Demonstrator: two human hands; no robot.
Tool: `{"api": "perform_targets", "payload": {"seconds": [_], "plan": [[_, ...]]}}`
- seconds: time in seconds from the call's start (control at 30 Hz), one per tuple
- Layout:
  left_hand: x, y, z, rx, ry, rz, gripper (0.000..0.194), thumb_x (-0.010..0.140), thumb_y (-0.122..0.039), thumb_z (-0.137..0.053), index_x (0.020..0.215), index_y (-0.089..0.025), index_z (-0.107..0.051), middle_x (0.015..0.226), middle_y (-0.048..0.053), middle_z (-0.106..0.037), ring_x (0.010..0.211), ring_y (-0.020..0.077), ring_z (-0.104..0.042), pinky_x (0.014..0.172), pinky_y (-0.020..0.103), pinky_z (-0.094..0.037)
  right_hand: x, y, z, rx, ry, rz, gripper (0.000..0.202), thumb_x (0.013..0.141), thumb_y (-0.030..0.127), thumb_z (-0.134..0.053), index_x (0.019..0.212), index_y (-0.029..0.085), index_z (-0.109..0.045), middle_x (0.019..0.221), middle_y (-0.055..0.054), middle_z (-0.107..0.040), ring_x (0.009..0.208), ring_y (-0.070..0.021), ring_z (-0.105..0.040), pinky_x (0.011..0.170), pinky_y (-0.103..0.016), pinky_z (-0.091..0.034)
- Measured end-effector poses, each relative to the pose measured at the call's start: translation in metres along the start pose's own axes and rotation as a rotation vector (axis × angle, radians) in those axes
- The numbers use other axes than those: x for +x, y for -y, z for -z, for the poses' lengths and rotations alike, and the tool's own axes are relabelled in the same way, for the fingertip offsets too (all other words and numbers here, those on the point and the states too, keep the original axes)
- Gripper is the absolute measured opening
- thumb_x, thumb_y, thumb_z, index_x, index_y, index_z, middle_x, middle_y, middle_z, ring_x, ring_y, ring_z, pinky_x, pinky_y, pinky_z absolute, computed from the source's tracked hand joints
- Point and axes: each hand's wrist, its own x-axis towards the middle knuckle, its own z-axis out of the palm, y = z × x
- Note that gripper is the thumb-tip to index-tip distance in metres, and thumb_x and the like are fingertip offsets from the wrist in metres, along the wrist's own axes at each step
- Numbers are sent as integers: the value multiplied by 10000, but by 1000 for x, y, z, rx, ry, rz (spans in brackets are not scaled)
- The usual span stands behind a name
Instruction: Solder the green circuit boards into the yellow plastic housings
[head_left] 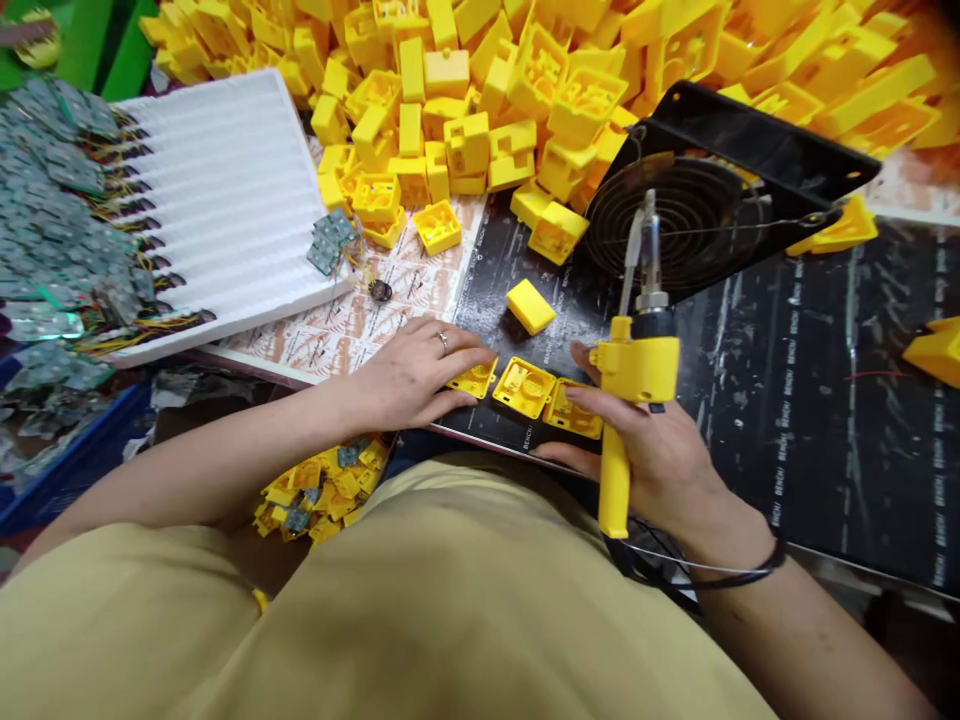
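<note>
Three open yellow plastic casings stand in a row near the table's front edge. My left hand (pixel 420 375), a ring on one finger, closes around the left casing (pixel 474 380) with thumb and fingers. The middle casing (pixel 523 388) shows its hollow inside, untouched. My right hand (pixel 660 455) holds a yellow soldering gun (pixel 637 370), its metal tip pointing away from me. Fingers of that same hand also reach around the right casing (pixel 574 410), partly hiding it. Just beyond the row lies another yellow casing (pixel 531 306).
A big heap of yellow casings (pixel 465 140) fills the back. A black fan (pixel 697 200) stands behind the gun. On the left, a white foam tray (pixel 225 180) bears many wired circuit boards (pixel 67 200). A small board (pixel 330 240) with a wired black part (pixel 380 290) lies beside it.
</note>
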Motion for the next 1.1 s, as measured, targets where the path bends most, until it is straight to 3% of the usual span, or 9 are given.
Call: {"api": "perform_targets", "payload": {"seconds": [0.13, 0.33, 0.4, 0.5, 0.6, 0.67, 0.83, 1.0, 1.1], "plan": [[0, -2, -1, -46, -33, -13, 489, 956, -411, -524, 1320, -84, -517, 1189, 169, -668, 1061, 251, -622, 921, 375, -504, 8, 4, -17, -32, 5, 10, 492, 895, 250, -697, 1325, 204, -463, 1217, -122, -624, 1196, -277, -581, 974, -425, -541], [-11, -10, -1, -92, -30, -75, 475, 971, -395, -478, 1363, -127, -502, 1422, 159, -549, 1259, 227, -562, 1043, 364, -472, 8, 2, -17, 21, 89, 76, 452, 916, 189, -650, 1325, 202, -455, 1259, -127, -606, 1210, -265, -575, 904, -387, -567], [-12, 1, 14, 10, -92, 52, 480, 978, -428, -423, 1338, -136, -547, 1396, 148, -575, 1191, 261, -596, 1012, 434, -478, 9, -1, -15, 25, 95, 94, 437, 907, 205, -668, 1298, 204, -473, 1216, -113, -630, 1259, -273, -538, 972, -421, -538], [-6, 42, 49, 247, -194, 339, 382, 957, -348, -413, 1169, -187, -686, 1185, 102, -692, 1114, 314, -592, 974, 542, -439, 10, -4, -14, 31, 81, 94, 488, 866, 278, -737, 1281, 219, -488, 1203, -93, -642, 1284, -283, -516, 1045, -464, -495], [6, 91, 73, 314, -12, 359, 228, 854, -308, -563, 971, -259, -753, 1240, 44, -664, 1287, 332, -468, 1053, 546, -363, 10, -6, -16, 24, 52, 76, 513, 850, 312, -759, 1282, 235, -493, 1255, -88, -621, 1263, -279, -536, 1030, -453, -515], [15, 111, 76, 295, 159, 314, 138, 794, -315, -641, 838, -251, -755, 1293, 5, -633, 1358, 329, -391, 1115, 563, -288, 9, -6, -15, 18, 42, 70, 512, 848, 321, -762, 1277, 233, -498, 1234, -89, -632, 1242, -281, -554, 1013, -448, -529], [28, 103, 71, 365, 312, 289, 33, 738, -156, -706, 705, -152, -704, 1367, 58, -574, 1358, 327, -338, 1122, 683, -160, 5, -7, -4, 19, 59, 31, 540, 834, 295, -773, 1291, 241, -490, 1243, -99, -628, 1236, -301, -557, 1013, -465, -532], [12, 99, 94, 332, 92, 260, 282, 925, -211, -465, 970, -107, -723, 1381, 97, -570, 1250, 239, -435, 1103, 536, -303, -1, -7, 6, 4, 29, -39, 576, 841, 374, -763, 1324, 233, -481, 1366, -146, -542, 1169, -338, -598, 928, -518, -561], [1, 123, 100, 234, 171, 173, 428, 945, -301, -345, 1147, -155, -693, 1233, 61, -669, 961, 147, -493, 948, 399, -417, 1, -5, 4, 22, 9, -40, 601, 837, 332, -771, 1348, 242, -469, 1354, -135, -555, 1160, -321, -607, 929, -489, -564]]}}
